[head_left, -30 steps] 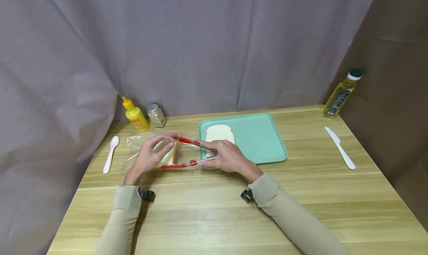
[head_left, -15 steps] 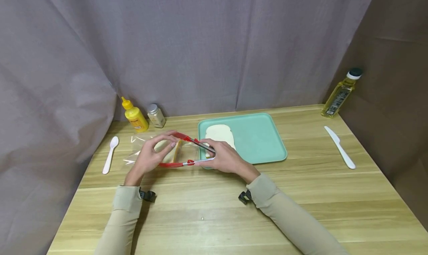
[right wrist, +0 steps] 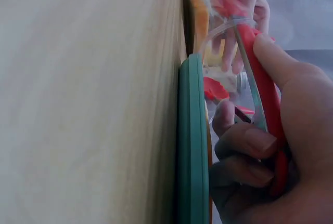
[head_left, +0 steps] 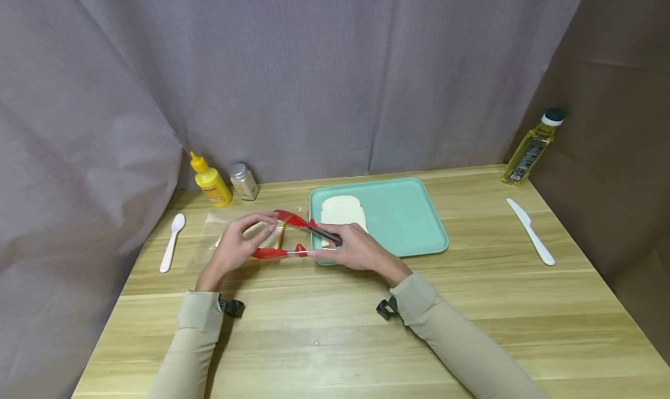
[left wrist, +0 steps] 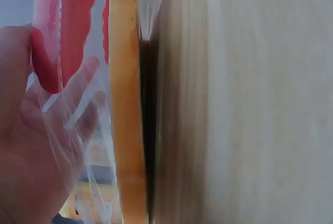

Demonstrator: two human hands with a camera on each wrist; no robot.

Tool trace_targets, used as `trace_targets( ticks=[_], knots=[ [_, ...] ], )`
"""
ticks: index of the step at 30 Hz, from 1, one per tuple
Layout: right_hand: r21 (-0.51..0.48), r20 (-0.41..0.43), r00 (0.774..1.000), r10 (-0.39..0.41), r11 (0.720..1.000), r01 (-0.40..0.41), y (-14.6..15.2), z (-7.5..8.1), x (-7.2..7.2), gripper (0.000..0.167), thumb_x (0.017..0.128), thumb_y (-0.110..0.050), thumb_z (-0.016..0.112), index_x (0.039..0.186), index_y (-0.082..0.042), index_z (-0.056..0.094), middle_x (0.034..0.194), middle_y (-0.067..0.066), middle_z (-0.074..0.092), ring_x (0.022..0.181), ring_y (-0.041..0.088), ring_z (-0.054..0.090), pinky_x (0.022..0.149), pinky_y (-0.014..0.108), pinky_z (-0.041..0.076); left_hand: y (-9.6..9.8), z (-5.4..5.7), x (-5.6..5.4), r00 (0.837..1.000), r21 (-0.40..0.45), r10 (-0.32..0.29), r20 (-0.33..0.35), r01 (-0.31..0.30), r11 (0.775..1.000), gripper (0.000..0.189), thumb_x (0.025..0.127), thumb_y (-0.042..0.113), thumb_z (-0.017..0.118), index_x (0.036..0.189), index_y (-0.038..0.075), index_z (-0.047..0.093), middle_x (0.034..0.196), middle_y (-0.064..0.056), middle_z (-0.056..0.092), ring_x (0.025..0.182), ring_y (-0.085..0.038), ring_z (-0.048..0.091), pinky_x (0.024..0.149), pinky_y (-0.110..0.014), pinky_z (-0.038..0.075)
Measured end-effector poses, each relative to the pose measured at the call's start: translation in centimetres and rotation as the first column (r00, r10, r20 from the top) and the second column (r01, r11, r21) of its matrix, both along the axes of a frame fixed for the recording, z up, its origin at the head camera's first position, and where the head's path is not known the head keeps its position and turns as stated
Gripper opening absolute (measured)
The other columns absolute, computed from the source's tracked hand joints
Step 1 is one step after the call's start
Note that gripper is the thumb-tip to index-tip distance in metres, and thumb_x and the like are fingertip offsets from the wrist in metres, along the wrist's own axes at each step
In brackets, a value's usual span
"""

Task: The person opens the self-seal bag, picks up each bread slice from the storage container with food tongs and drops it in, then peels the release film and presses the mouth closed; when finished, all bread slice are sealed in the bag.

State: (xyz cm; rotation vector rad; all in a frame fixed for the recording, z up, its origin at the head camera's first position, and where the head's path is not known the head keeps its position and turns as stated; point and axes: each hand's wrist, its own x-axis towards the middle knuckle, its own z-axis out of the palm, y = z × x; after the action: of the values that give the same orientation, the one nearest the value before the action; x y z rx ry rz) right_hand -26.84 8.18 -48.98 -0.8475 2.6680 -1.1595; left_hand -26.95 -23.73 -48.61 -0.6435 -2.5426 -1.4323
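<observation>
My right hand [head_left: 356,246] grips red-tipped tongs [head_left: 290,217], their arms spread apart and reaching left; in the right wrist view the tongs [right wrist: 260,73] lie between thumb and fingers. Their red ends sit at the mouth of a clear plastic bag [head_left: 209,236]. Inside that bag a bread slice [left wrist: 127,104] lies flat, crust edge toward the tongs, partly hidden by my left hand. My left hand [head_left: 238,242], thumb and fingers curved, holds the bag near its opening. Another bread slice [head_left: 342,210] lies on the left part of the green tray [head_left: 403,218], under the right hand's reach.
A yellow squeeze bottle [head_left: 211,184] and a small shaker jar [head_left: 244,182] stand at the back left. A white spoon [head_left: 171,242] lies left of the bag. On the right are a white knife [head_left: 531,231] and an oil bottle [head_left: 528,152] by the curtain.
The red tong ends have shifted slightly left, then a little back, and stand over the bread's crust edge. The bag's film has shifted around the left hand. Both hands keep their grasp.
</observation>
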Motion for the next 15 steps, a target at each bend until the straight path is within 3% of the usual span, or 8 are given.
trace_targets(
  ticks=[9, 15],
  knots=[
    [-0.026, 0.001, 1.000, 0.004, 1.000, -0.004, 0.7, 0.5, -0.1, 0.082, 0.087, -0.061, 0.086, 0.155, -0.023, 0.060, 0.080, -0.005, 0.056, 0.065, 0.007, 0.042, 0.060, 0.024, 0.038, -0.2, 0.1, -0.1, 1.000, 0.080, 0.023, 0.008, -0.023, 0.997, 0.019, 0.104, 0.014, 0.074, 0.117, 0.001, 0.079, 0.135, -0.008, 0.078, 0.133, -0.028, 0.069, 0.123, -0.037, 0.050],
    [-0.069, 0.051, 0.999, 0.015, 0.998, -0.012, 1.5, 0.3, 0.3, 0.080, 0.089, -0.058, 0.086, 0.156, -0.023, 0.058, 0.082, -0.004, 0.056, 0.069, 0.008, 0.044, 0.061, 0.023, 0.038, -0.4, -0.1, -0.1, 0.999, 0.086, 0.020, 0.027, -0.022, 0.996, 0.018, 0.105, 0.017, 0.073, 0.118, 0.005, 0.079, 0.135, -0.009, 0.077, 0.134, -0.030, 0.068, 0.125, -0.050, 0.047]
  ],
)
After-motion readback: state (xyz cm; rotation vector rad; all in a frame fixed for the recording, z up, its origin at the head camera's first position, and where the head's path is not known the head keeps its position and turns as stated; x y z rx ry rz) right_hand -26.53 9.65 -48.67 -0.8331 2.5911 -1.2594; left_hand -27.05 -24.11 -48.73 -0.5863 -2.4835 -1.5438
